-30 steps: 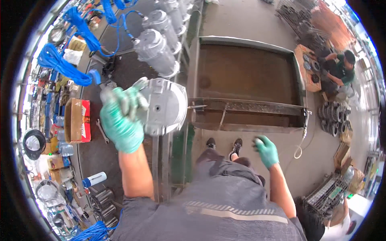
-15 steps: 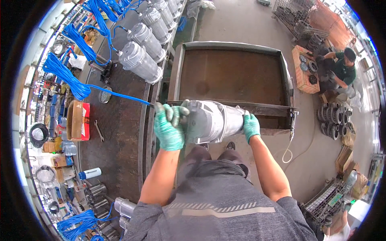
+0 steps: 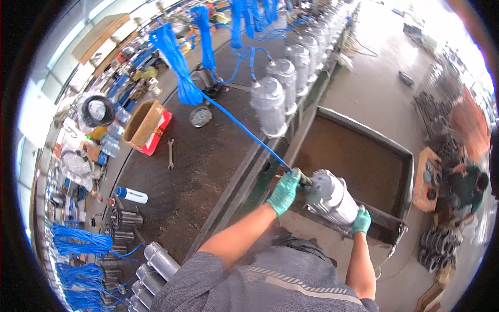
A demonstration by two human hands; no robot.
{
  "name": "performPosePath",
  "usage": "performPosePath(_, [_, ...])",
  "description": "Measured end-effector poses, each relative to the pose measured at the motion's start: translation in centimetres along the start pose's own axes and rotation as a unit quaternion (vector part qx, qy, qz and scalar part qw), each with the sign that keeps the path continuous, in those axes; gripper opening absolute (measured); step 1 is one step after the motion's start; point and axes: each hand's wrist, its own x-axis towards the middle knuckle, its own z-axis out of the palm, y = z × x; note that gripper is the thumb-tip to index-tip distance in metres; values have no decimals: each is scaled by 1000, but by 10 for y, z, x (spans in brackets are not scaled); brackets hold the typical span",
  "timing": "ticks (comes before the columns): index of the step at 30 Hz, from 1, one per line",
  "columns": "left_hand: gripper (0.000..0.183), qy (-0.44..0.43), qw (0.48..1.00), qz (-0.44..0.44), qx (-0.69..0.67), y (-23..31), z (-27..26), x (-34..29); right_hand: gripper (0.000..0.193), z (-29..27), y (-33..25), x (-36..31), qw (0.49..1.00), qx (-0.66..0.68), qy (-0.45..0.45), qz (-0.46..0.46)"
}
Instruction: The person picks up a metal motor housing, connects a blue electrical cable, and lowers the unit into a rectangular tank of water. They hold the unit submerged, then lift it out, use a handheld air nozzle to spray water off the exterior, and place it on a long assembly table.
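A silver metal motor housing is held aslant in front of my body, over the near edge of a metal tray. My green-gloved right hand is closed around its lower right end. My left hand, also in a green glove, is closed on the dark end of a blue cable where it meets the housing's upper left end. From there the cable runs up to a tied blue cable bundle on the bench. Gloved fingers partly hide the joint.
The rusty-floored metal tray lies beyond the housing. On the dark bench at left are a wrench, a red-and-brown box and a white bottle. Similar housings line its edge. A co-worker sits at right.
My view has swung to the left, so the bench fills more of it. The housing now points more downward to the right, and both hands remain on the cable and housing.
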Motion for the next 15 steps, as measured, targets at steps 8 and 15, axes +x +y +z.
performPosePath(8, [53, 65, 902, -4, 426, 144, -86, 15, 50, 1, 40, 12, 996, 88, 21, 15])
performPosePath(15, [105, 545, 634, 253, 486, 318, -298, 162, 50, 25, 50, 25, 998, 53, 39, -14])
